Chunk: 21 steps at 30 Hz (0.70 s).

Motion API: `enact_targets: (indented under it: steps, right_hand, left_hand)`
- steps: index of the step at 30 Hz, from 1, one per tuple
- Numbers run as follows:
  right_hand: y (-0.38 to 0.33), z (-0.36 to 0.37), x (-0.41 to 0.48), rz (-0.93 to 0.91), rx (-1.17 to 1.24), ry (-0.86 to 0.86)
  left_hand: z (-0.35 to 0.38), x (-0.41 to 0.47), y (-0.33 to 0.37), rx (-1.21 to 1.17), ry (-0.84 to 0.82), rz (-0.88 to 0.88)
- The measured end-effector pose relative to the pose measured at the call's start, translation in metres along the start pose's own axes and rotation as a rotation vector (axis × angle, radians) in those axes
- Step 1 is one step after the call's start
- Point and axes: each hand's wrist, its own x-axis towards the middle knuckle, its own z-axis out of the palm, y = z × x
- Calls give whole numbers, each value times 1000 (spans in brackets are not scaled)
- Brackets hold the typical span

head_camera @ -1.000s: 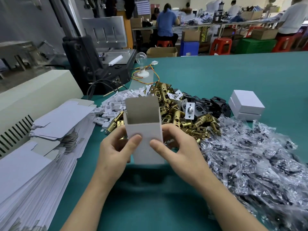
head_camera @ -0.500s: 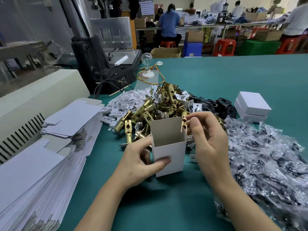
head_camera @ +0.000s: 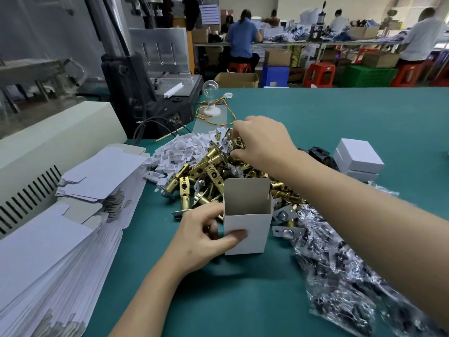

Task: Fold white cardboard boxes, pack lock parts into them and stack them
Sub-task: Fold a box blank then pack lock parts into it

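Left hand (head_camera: pixel 201 242) pinches the upright open white box (head_camera: pixel 247 229); right hand (head_camera: pixel 262 139) fingers curl around 1 brass lock part (head_camera: pixel 235 141) in the pile

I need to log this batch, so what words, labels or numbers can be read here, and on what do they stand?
No text can be read anywhere.
Blank white: open box, closed boxes, flat cardboard stack.
No marking visible: lock parts.
Too small to read: label on the blue crate.
Blurred: sheets hanging at the back.

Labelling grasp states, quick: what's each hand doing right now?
Left hand: holds the white box, thumb on its front.
Right hand: fingers pinch a brass lock part in the pile.
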Motion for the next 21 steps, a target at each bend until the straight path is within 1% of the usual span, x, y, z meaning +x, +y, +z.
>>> enact_targets:
  steps: [3,5,8,10,16,19,21]
  right_hand:
    - [-8,8,13,-20,-162,-28]
    - [-10,11,18,-34,-228,-38]
    - [-8,11,22,-80,-231,-31]
    - [-3,7,25,-115,-227,10]
    - [14,-29,33,-189,-124,162]
    - [17,-57,25,-164,-22,285]
    - [20,-77,15,-149,87,354]
  left_hand:
    - [-1,0,1,5,1,2]
    - [0,0,1,-6,-4,-1]
    - [0,0,-1,-19,-4,-17]
    - [0,0,-2,-22,-9,-25]
    - [1,1,-4,-30,-20,-20]
    - [1,1,-6,-24,-19,-38]
    - [1,1,-7,-40,-23,-58]
